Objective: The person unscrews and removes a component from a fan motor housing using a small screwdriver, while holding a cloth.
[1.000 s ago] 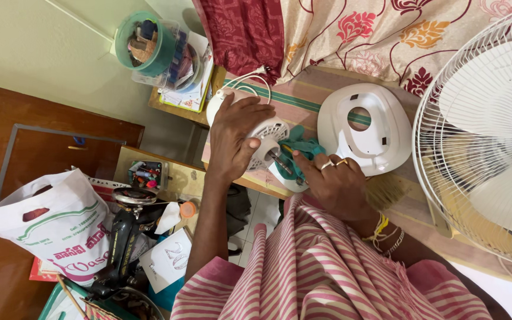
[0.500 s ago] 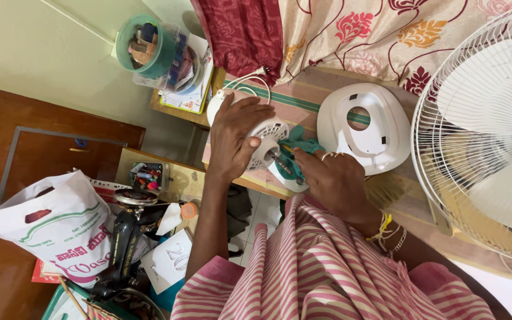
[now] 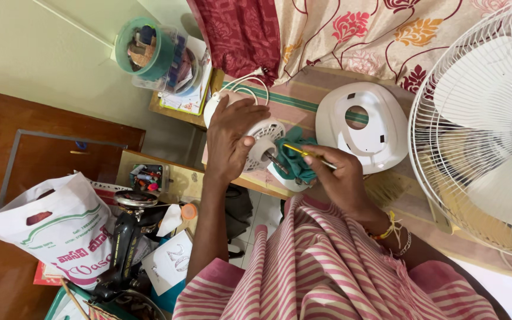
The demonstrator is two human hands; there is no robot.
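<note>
The white fan motor housing [image 3: 262, 139] is sitting at the near edge of a cloth-covered table [image 3: 303, 98], and everything is being placed from it. The left hand [image 3: 227, 139] is lying over the housing's left side, fingers spread and curled down around it, steadying it. The right hand [image 3: 339, 178], just to the right of the housing, is clenched around a teal cloth [image 3: 294, 159] and a thin yellow-handled tool [image 3: 309, 154]; the cloth is pressing against the metal shaft that is sticking out of the housing. Further right of the housing, a white plastic cover [image 3: 365, 127] with a round hole is lying flat on the same cloth, and beyond that a white fan guard [image 3: 481, 127] with its blades is filling the right edge of the view. Behind the housing, a maroon curtain [image 3: 238, 35] and a flowered cloth [image 3: 362, 32] are hanging close, so the table is looking crowded there. Up and to the left of the housing, a green tub [image 3: 143, 44] of small items is resting on a shelf against a pale wall. Below and left of the housing, past the table edge, a black sewing machine [image 3: 127, 237] and a white plastic bag [image 3: 54, 231] are crowding the space, with a strip of tiled floor showing between them and the person's striped pink garment [image 3: 327, 272].
</note>
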